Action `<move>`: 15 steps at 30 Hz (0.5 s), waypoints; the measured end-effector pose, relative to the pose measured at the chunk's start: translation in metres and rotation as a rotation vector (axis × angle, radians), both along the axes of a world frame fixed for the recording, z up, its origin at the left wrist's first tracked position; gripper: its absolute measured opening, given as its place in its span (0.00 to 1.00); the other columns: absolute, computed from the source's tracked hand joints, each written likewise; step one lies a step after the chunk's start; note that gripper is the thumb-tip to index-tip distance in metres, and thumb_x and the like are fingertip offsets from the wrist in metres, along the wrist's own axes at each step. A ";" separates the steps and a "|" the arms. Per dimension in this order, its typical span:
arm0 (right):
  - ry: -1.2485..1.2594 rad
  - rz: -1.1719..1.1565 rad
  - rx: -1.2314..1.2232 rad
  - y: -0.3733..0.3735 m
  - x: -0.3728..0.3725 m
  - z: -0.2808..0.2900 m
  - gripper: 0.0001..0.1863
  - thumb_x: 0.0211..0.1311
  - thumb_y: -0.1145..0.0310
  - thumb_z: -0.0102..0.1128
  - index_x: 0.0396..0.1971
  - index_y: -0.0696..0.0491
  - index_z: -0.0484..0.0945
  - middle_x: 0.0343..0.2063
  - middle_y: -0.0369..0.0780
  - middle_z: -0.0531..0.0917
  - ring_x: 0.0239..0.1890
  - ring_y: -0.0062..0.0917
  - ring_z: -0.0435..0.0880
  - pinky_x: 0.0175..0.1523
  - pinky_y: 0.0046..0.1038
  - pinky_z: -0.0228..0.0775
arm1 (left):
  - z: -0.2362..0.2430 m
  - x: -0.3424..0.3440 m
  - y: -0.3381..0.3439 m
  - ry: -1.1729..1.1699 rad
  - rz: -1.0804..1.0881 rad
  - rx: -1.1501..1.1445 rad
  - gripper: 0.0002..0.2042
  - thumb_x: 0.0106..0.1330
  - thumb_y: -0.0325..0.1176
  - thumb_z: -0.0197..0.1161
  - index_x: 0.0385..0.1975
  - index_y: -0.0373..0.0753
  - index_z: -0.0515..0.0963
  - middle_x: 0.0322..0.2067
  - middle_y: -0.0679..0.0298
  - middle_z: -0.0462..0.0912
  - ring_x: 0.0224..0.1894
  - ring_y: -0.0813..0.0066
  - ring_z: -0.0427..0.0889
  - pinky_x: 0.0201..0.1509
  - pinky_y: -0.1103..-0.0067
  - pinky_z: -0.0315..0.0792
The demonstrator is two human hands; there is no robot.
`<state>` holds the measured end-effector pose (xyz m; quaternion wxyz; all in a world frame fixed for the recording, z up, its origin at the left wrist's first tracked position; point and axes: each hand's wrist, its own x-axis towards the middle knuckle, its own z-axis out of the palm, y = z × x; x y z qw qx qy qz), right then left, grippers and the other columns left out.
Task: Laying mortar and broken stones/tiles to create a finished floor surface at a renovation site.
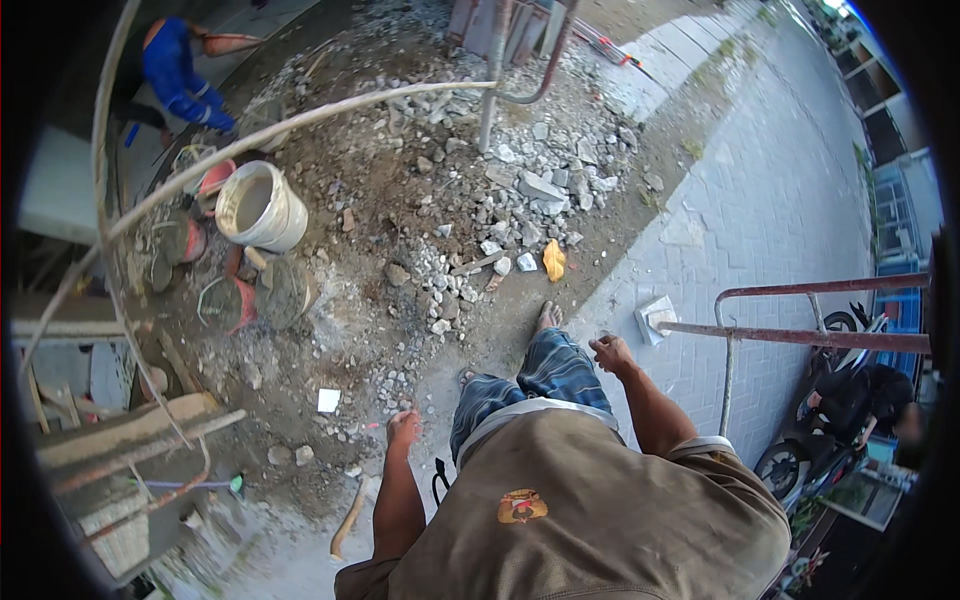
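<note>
I wear a brown shirt (pixel 600 500) and blue, striped shorts (pixel 565 362), with a white tile (pixel 328 400) left, a whitish block (pixel 652 308) right, and a yellow leaf (pixel 554 260) farther off.

Single wide fisheye view from the wearer's head, facing steeply down, torso (pixel 590 500) close below, rubble-strewn ground (pixel 365 195) farther off.

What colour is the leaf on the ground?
The leaf is yellow-orange, best seen in the head view.
</note>
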<state>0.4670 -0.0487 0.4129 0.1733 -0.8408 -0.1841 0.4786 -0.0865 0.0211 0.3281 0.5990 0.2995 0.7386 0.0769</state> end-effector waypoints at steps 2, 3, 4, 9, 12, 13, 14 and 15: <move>-0.014 -0.007 -0.055 -0.025 0.021 -0.018 0.24 0.64 0.51 0.60 0.36 0.63 0.83 0.21 0.43 0.84 0.19 0.27 0.82 0.26 0.32 0.76 | 0.002 0.021 0.015 0.016 -0.071 -0.019 0.18 0.64 0.45 0.66 0.44 0.37 0.78 0.31 0.65 0.84 0.26 0.73 0.83 0.23 0.76 0.73; -0.006 -0.028 -0.070 -0.031 0.030 -0.024 0.25 0.64 0.51 0.60 0.37 0.63 0.83 0.21 0.44 0.84 0.19 0.28 0.83 0.26 0.32 0.76 | 0.000 0.028 0.023 0.036 -0.072 -0.024 0.18 0.64 0.45 0.66 0.43 0.36 0.79 0.29 0.65 0.84 0.26 0.73 0.83 0.23 0.75 0.73; 0.040 -0.080 -0.103 -0.038 0.041 -0.029 0.24 0.65 0.52 0.61 0.39 0.63 0.82 0.23 0.44 0.85 0.20 0.27 0.82 0.24 0.30 0.75 | -0.001 0.037 0.032 0.056 -0.074 -0.030 0.18 0.63 0.45 0.67 0.43 0.36 0.79 0.28 0.64 0.84 0.25 0.72 0.83 0.23 0.75 0.73; -0.001 -0.038 -0.189 -0.050 0.129 -0.054 0.24 0.67 0.51 0.55 0.38 0.61 0.84 0.34 0.48 0.87 0.30 0.37 0.87 0.37 0.36 0.79 | -0.018 0.120 0.101 0.164 -0.252 -0.116 0.17 0.65 0.46 0.64 0.46 0.42 0.79 0.32 0.67 0.82 0.29 0.73 0.83 0.27 0.72 0.77; -0.276 0.349 -0.123 -0.058 0.212 -0.062 0.26 0.68 0.50 0.51 0.37 0.60 0.85 0.36 0.49 0.87 0.36 0.41 0.87 0.44 0.38 0.78 | -0.014 0.216 0.148 0.196 -0.240 -0.183 0.17 0.65 0.46 0.64 0.46 0.42 0.79 0.33 0.67 0.82 0.30 0.74 0.83 0.29 0.73 0.77; -0.253 0.363 -0.087 -0.036 0.234 -0.061 0.26 0.68 0.50 0.51 0.37 0.60 0.85 0.36 0.49 0.87 0.36 0.41 0.87 0.44 0.38 0.78 | 0.003 0.242 0.166 0.158 -0.179 -0.103 0.17 0.65 0.47 0.64 0.44 0.41 0.80 0.33 0.66 0.83 0.31 0.75 0.83 0.31 0.75 0.76; -0.090 0.105 -0.120 -0.013 0.264 -0.057 0.24 0.64 0.51 0.57 0.33 0.61 0.82 0.30 0.50 0.85 0.35 0.42 0.86 0.44 0.40 0.77 | 0.009 0.276 0.187 0.115 -0.135 -0.053 0.17 0.65 0.47 0.65 0.43 0.41 0.80 0.32 0.66 0.83 0.31 0.75 0.82 0.32 0.76 0.76; 0.061 -0.166 -0.171 -0.003 0.289 -0.055 0.23 0.59 0.52 0.63 0.29 0.63 0.80 0.24 0.52 0.83 0.35 0.42 0.85 0.43 0.41 0.75 | 0.018 0.316 0.207 0.128 -0.144 -0.071 0.17 0.65 0.47 0.65 0.43 0.41 0.80 0.32 0.66 0.83 0.31 0.75 0.82 0.32 0.76 0.76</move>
